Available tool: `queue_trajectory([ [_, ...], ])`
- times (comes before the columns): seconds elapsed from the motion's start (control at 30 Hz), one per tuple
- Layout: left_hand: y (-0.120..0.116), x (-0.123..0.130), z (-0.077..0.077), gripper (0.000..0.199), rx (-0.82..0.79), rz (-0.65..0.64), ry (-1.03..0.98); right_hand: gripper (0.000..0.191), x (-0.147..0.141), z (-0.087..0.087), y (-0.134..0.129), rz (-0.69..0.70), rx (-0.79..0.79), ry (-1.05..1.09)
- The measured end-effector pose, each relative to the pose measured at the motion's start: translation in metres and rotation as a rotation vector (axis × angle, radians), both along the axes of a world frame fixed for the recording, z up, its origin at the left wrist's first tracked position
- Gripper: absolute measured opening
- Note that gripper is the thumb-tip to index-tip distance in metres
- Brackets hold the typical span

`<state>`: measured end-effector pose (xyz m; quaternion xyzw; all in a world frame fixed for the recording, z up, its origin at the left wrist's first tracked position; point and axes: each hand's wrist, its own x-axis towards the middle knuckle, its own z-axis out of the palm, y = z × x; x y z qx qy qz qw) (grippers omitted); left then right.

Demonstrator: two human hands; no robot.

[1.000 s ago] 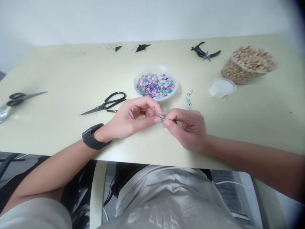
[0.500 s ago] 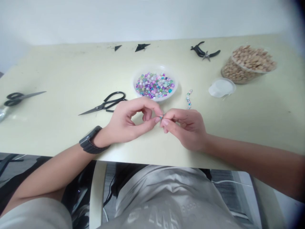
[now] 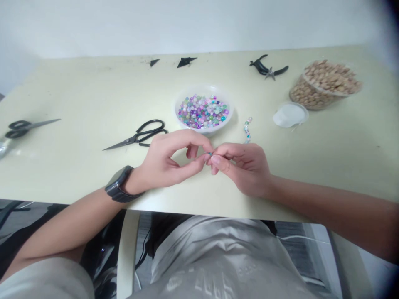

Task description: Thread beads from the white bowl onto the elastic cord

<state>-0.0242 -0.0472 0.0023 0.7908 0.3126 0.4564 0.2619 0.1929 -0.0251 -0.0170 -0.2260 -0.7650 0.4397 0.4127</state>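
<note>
My left hand point(image 3: 177, 160) pinches a tiny teal bead point(image 3: 210, 154) between thumb and index finger, the other fingers curled loosely. Against it, my right hand point(image 3: 241, 168) has its thumb and index finger pressed together right at the bead. What these right fingers hold is too small to make out. A short string of beads point(image 3: 247, 131) lies on the table just beyond my right hand, its near end hidden behind that hand. Behind both hands stands a white bowl point(image 3: 204, 131) of purple, green, pink and clear beads.
Black-handled scissors point(image 3: 137, 138) lie beside my left hand; another pair point(image 3: 29, 126) is at far left. Pliers point(image 3: 268, 68), a tub of brown nuts or beans point(image 3: 311, 93) and a white lid point(image 3: 290, 115) occupy the right. Black scraps point(image 3: 186, 62) lie at the back.
Both hands stay nearly in place, with only slight finger shifts. The teal bead shows a little more clearly between the fingertips.
</note>
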Motion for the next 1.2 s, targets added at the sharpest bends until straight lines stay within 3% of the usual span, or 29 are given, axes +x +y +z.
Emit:
queue_trajectory([
  [0.5,0.000,0.002,0.000,0.014,0.074,0.086,0.074,0.024,-0.003,-0.001,0.000,-0.050,-0.104,-0.028],
  [0.8,-0.003,0.000,0.001,0.012,0.194,0.256,0.003,0.034,-0.001,-0.008,0.004,-0.076,-0.135,-0.035],
  [1.03,0.005,-0.006,0.000,0.020,0.492,0.488,-0.055,0.034,-0.002,-0.015,0.012,-0.195,-0.094,0.125],
  [1.2,0.015,-0.009,-0.005,0.017,0.475,0.538,-0.103,0.033,-0.002,-0.017,0.018,-0.201,-0.083,0.146],
])
